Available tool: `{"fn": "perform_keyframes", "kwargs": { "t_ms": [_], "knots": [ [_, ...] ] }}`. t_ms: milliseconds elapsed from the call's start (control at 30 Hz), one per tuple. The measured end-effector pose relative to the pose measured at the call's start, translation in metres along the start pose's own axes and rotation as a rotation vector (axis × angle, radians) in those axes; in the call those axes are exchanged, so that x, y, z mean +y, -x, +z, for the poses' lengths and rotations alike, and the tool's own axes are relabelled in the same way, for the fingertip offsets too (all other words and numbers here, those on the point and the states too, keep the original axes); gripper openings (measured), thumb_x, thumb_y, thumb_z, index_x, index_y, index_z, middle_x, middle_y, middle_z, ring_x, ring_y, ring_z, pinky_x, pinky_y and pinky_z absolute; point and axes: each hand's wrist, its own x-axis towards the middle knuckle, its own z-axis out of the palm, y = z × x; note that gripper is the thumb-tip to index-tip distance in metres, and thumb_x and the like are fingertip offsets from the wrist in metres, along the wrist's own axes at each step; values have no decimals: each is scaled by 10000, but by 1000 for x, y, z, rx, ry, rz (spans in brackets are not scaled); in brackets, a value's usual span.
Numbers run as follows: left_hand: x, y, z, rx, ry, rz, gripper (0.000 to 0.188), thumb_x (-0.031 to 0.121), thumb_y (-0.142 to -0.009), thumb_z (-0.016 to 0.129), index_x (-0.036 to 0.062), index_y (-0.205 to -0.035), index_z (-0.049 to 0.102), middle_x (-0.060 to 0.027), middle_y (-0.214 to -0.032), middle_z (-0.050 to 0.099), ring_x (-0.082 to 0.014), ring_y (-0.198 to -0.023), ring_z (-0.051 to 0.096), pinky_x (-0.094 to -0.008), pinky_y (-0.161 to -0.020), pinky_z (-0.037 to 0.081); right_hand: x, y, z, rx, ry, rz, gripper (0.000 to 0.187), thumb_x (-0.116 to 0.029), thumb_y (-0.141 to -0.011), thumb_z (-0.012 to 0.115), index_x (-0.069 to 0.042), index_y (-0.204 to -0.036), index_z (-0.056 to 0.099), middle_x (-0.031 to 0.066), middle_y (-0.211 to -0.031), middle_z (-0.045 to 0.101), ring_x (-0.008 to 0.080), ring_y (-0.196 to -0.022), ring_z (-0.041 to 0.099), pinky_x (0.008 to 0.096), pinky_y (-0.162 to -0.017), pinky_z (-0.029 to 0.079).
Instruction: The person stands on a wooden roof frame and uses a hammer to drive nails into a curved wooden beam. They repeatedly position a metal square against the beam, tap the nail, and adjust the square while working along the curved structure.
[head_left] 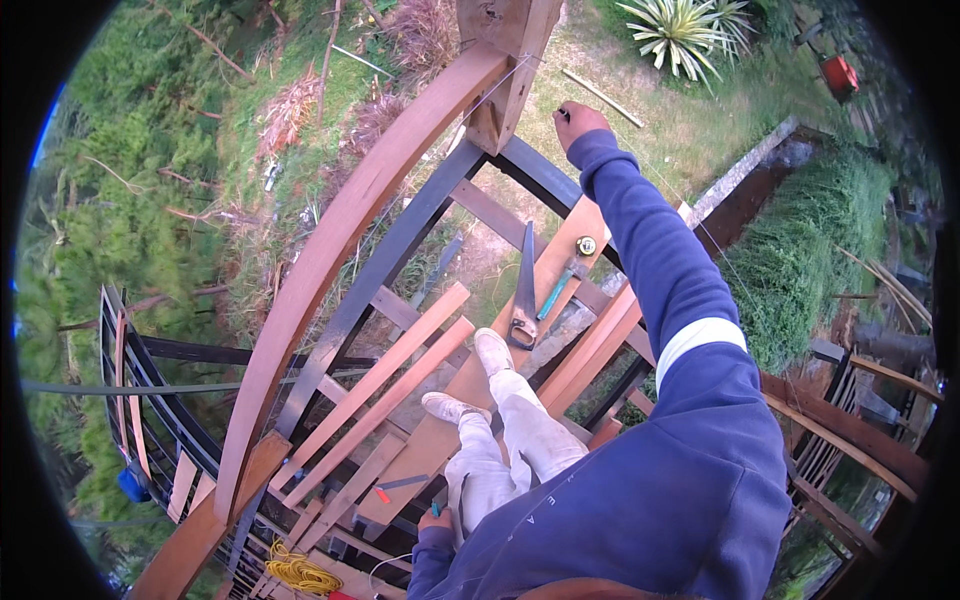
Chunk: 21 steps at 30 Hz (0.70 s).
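I have the right hand [578, 122] curled at upper centre, around what may be a small dark item, while the left hand [436, 518] sits at lower centre with a small teal item [436, 509] at its fingers. Mid-frame, I see a handsaw [525, 285], hammer [556, 293] and tape measure [586, 245] on a long plank [410, 465], a red-handled square [400, 484] towards its lower end.
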Motion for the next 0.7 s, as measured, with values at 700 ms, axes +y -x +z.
{"fn": "perform_keyframes", "kwargs": {
  "t_ms": [700],
  "knots": [
    [3, -25, 55, -70, -35, -66, 395, 401, -685, 650, 32, -826, 649, -224, -822, 646, -404, -851, 614, -445, -793, 473, 28, -144, 51, 83, 96, -64, 301, -358, -880, 483, -133, -936, 674, 183, -946, 650, 374, -911, 604, 451, -822, 465]
  ]
}}
